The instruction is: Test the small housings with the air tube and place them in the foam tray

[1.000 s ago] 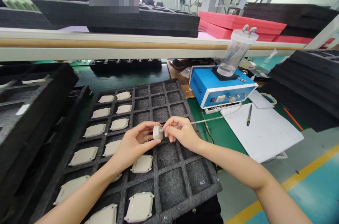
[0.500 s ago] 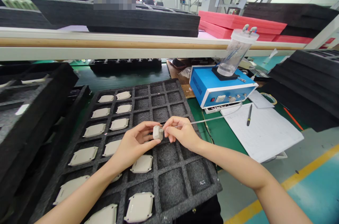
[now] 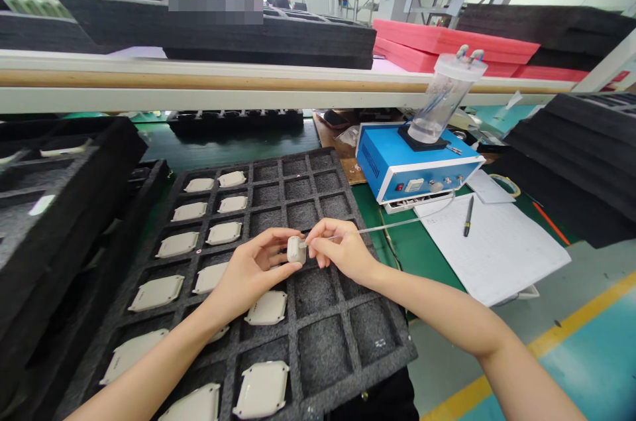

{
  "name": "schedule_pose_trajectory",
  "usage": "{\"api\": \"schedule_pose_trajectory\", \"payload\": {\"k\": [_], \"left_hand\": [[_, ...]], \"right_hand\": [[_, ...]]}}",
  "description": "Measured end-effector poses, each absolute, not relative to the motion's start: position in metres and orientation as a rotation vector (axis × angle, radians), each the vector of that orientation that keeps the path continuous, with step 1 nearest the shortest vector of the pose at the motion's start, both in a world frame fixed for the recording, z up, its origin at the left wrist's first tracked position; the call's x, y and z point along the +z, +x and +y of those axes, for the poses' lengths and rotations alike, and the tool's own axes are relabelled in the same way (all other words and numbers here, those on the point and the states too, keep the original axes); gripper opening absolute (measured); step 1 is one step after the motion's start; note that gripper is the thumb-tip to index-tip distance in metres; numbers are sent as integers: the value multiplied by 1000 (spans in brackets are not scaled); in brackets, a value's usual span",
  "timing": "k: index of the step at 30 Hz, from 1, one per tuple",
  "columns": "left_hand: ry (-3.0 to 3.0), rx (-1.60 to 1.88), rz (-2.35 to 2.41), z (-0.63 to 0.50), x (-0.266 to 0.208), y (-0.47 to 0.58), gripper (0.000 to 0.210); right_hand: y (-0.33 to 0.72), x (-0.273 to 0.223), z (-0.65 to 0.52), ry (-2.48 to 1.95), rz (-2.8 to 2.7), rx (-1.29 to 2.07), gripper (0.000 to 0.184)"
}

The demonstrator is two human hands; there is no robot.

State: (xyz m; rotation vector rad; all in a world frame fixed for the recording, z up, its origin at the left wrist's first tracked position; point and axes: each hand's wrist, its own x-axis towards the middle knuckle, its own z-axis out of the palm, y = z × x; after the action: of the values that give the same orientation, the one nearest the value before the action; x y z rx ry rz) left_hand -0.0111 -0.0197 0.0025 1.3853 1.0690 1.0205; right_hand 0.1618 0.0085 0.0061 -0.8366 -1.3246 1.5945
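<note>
Between the thumb and fingers of my left hand (image 3: 258, 266) is a small cream plastic housing (image 3: 295, 250), raised above the foam tray. My right hand (image 3: 338, 250) pinches the end of a thin clear tube (image 3: 385, 227) against the right side of that housing. The exact contact at the tip is too small to make out. From my fingers the tube runs right to a blue control box (image 3: 415, 166). Below both hands lies a dark foam tray (image 3: 355, 368), its left columns holding several cream housings (image 3: 262, 389).
A slanted clear cylinder (image 3: 442, 103) stands on the blue box. Right of the tray lie paper sheets (image 3: 501, 255) with a pen (image 3: 468, 217). Stacked black foam trays (image 3: 59, 209) rise at the left. A shelf (image 3: 248, 99) crosses behind, bearing foam trays and red foam (image 3: 447, 43).
</note>
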Motion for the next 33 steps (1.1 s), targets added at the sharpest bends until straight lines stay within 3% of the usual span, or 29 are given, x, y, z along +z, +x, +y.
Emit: {"api": "schedule_pose_trajectory", "payload": {"k": [33], "left_hand": [[1390,1024,1050,-19,0,-12,37]], "right_hand": [[162,8,8,-847,-1340,1582,3]]}}
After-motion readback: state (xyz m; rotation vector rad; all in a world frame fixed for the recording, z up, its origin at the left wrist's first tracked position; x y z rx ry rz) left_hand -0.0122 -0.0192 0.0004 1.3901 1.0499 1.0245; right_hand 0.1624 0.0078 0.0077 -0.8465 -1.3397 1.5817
